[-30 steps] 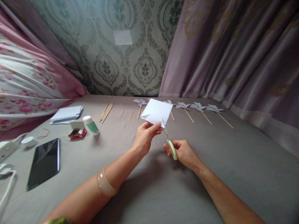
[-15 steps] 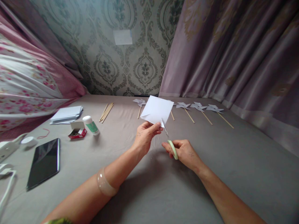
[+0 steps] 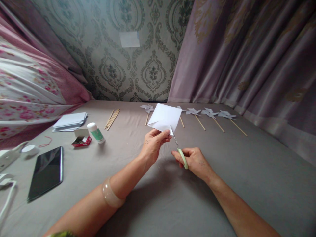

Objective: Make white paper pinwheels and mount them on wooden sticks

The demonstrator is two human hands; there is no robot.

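My left hand pinches the near corner of a white square sheet of paper, held up above the grey cloth. A slit runs in from the sheet's left corner. My right hand is closed on a pair of scissors with pale green handles. Their blades reach the paper's near edge, just right of my left thumb. Behind the sheet, several paper pinwheels on sticks lie in a row; the sheet partly covers some of them.
Left on the grey cloth lie a stack of white paper, wooden sticks, a white-and-green glue bottle, an open red box of small dark pieces, a white cap, a phone and a power strip. Curtains hang at right.
The sheet's far edge has dipped slightly lower and a touch to the left. Both hands stay in nearly the same place, with the scissors still at the paper.
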